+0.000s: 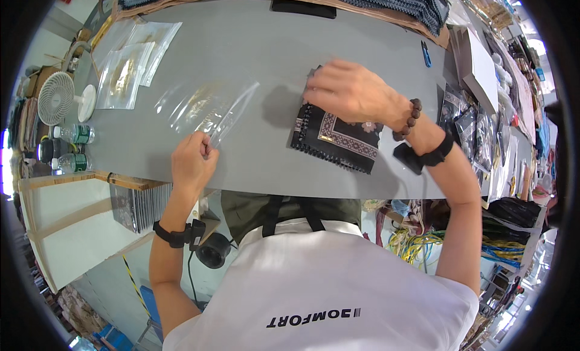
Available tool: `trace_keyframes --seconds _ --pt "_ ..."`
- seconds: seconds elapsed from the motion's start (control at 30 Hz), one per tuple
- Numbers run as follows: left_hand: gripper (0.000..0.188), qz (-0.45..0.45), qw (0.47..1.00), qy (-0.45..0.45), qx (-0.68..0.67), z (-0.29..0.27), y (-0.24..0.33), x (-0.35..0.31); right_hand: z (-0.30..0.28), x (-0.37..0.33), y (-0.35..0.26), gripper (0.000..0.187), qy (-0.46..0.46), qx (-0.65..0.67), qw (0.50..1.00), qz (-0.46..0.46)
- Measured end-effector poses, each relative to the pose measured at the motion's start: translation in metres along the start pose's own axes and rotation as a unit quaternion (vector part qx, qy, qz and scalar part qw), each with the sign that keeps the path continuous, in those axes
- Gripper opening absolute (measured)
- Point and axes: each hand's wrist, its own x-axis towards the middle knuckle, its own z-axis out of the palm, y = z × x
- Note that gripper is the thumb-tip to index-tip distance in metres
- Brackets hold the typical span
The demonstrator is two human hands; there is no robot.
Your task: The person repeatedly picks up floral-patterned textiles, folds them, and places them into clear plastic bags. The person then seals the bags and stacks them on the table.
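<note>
My left hand is closed in a pinch on the near edge of a clear plastic bag. The bag is blurred and spreads away from the fingers over the grey table. To the right, a folded black patterned cloth with floral bands and a beaded-looking trim lies at a slant. Over its far part is my right hand, fingers curled around the far left edge, where a dark bit of cloth shows beside them. The hand hides that part of the cloth, and its fingers are slightly blurred.
More clear bags lie at the far left, near a white fan and plastic bottles. Small blue snips rest at the far right. Packed dark cloths and a white box line the right side. Stacked fabric borders the back.
</note>
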Motion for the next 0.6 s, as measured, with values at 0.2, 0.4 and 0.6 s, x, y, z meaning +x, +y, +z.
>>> trace_keyframes --seconds 0.2,0.4,0.6 --pt "0.015 0.001 1.000 0.012 -0.014 0.030 0.060 0.008 0.064 -0.011 0.002 0.041 0.010 0.125 0.978 -0.165" --pt "0.059 0.153 0.986 -0.041 -0.059 0.070 0.115 0.007 0.091 -0.008 -0.008 0.066 0.080 0.071 0.956 0.272" --pt "0.063 0.193 0.977 -0.016 -0.090 0.073 0.121 0.011 0.078 -0.048 -0.073 0.083 0.088 0.131 0.955 0.253"
